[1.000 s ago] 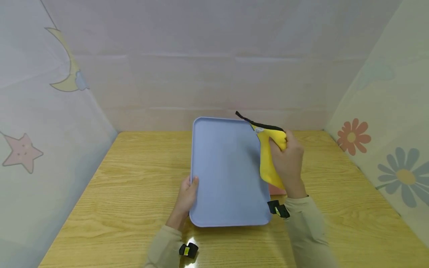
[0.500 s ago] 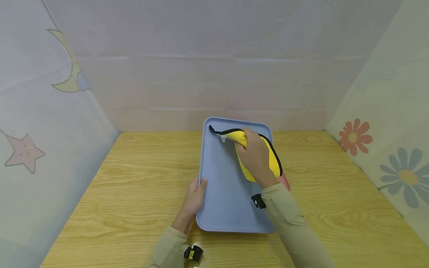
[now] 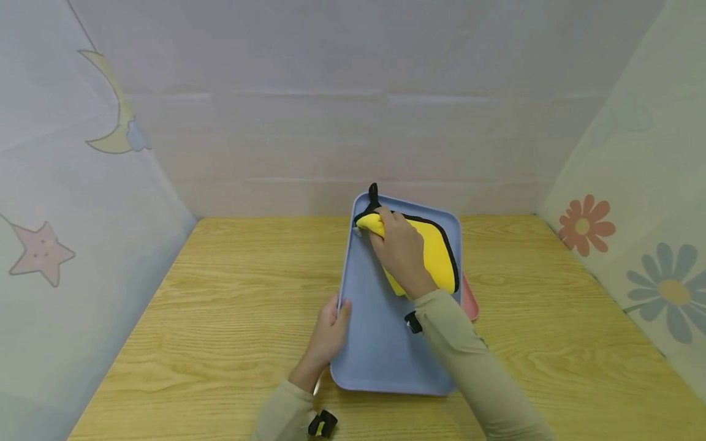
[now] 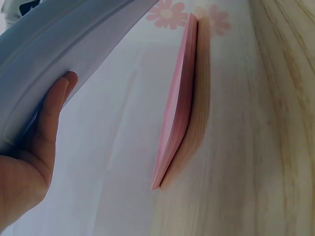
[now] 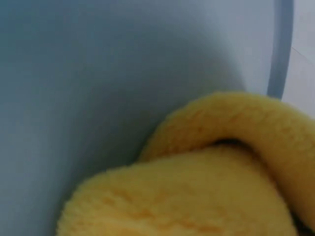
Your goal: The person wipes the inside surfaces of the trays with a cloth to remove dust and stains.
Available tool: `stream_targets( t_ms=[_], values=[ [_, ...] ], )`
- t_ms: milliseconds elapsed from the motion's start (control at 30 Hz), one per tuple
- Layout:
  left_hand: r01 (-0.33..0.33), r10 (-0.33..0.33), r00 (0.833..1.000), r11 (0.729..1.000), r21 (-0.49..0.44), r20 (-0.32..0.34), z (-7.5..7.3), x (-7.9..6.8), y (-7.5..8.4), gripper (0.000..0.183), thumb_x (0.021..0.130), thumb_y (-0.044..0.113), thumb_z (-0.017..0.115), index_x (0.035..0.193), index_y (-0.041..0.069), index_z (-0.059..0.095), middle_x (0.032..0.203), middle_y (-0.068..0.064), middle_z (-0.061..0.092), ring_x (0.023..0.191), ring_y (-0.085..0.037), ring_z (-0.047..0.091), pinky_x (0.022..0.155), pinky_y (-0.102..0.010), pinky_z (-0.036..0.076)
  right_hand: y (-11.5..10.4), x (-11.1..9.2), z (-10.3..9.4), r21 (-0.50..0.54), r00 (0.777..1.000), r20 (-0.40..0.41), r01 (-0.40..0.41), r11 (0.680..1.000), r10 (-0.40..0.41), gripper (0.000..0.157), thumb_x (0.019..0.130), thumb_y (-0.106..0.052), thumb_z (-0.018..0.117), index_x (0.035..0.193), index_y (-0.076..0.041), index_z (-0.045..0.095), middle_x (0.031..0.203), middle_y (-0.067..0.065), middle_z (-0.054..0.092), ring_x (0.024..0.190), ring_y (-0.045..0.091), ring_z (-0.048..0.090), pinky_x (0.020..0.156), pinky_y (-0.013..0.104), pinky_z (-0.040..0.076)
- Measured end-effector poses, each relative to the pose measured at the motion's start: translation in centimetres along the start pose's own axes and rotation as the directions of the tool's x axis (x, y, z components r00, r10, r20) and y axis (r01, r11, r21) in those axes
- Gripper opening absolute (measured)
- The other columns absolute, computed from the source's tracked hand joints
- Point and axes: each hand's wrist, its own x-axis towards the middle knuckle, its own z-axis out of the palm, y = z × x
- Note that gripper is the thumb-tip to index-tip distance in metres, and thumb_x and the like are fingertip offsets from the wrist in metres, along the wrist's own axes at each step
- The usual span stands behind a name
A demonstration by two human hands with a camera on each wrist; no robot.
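Observation:
My left hand [image 3: 329, 334] grips the left edge of a blue tray [image 3: 375, 361], thumb over the rim; the left wrist view shows its fingers [image 4: 49, 113] against the tray's underside, with the tray raised over the table. A yellow cloth [image 3: 438, 257] with black edging is bunched in my right hand [image 3: 401, 248], which holds it against the tray's upper part. The cloth's black loop sticks up over the far left corner. Close up in the right wrist view, the fluffy yellow cloth [image 5: 182, 196] lies folded before the tray's surface and hides the right fingers.
A pink tray [image 4: 179, 103] lies on the wooden table, mostly hidden beneath the blue one in the head view. Pale printed walls [image 3: 353, 122] stand behind the table and on both sides. Bare wood [image 3: 231, 294] extends to the left.
The right hand has swept the cloth left from the tray's right edge to its far left corner. The blue tray has shifted right and tilted slightly, the left hand moving with it.

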Motion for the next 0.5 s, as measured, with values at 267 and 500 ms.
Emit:
stream_targets(
  t_ms=[267,500],
  values=[
    [-0.025,0.024,0.999,0.999,0.033,0.042,0.5,-0.8,1.8,0.019,0.094,-0.004,0.034,0.104,-0.015,0.046,0.07,-0.012,0.05,0.06,-0.013,0.048,0.055,-0.026,0.043,-0.1,1.1,-0.2,-0.07,0.998,-0.052,0.021,0.997,-0.024,0.025,0.082,-0.016,0.065,0.103,-0.005,0.057,0.072,0.013,0.052,0.049,0.023,0.048,0.043,0.034,0.042],
    [-0.041,0.039,0.998,0.999,0.027,0.051,0.7,-1.0,2.1,0.019,0.094,-0.005,0.034,0.103,-0.015,0.047,0.071,-0.014,0.051,0.06,-0.014,0.049,0.055,-0.026,0.043,-0.1,1.7,-0.2,-0.129,0.998,-0.052,0.034,0.991,-0.041,0.025,0.081,-0.017,0.067,0.101,-0.004,0.058,0.069,0.012,0.05,0.045,0.021,0.045,0.04,0.032,0.039]
  ],
)
